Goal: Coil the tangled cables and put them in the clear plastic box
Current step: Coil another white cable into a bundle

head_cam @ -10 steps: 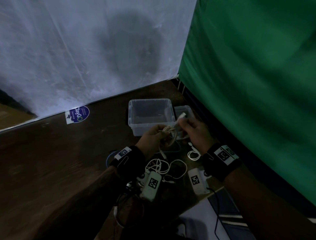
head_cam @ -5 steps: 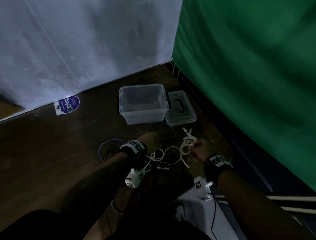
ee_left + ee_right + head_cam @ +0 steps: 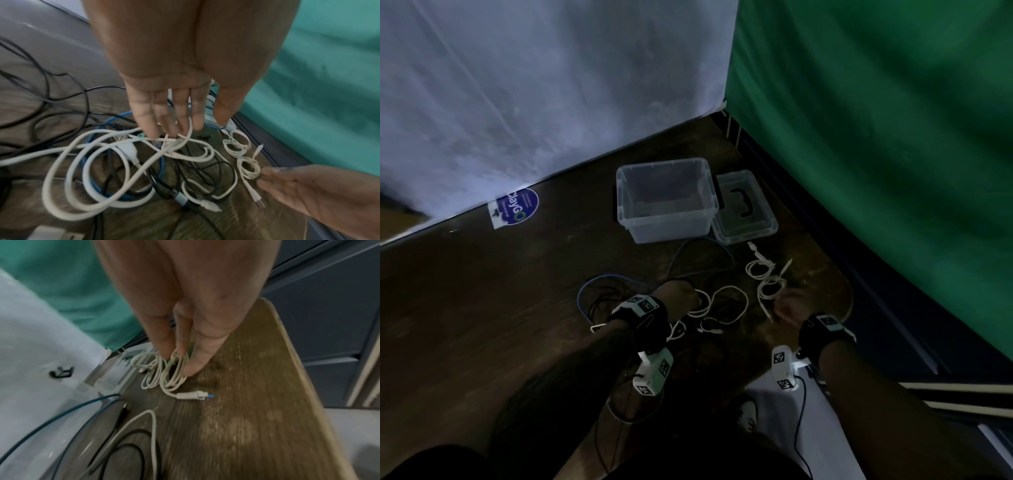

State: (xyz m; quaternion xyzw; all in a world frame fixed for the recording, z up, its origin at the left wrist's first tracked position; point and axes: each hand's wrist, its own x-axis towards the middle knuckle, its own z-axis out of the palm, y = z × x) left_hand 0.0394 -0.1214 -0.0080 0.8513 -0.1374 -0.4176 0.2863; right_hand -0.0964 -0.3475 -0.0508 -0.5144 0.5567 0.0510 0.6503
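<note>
Head view: a thin white cable (image 3: 768, 286) near the table's right edge is pinched by the right hand (image 3: 789, 308); the left hand (image 3: 678, 296), fingers relaxed, touches the tangled cables (image 3: 715, 308). Coiling is judged unfinished; the clear plastic box (image 3: 666, 200) sits at the far edge.

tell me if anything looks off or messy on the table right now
Yes. The white, black and blue cables lie knotted together under the left hand, not coiled. The clear plastic box holds no cable yet, and its lid lies off beside it.
</note>
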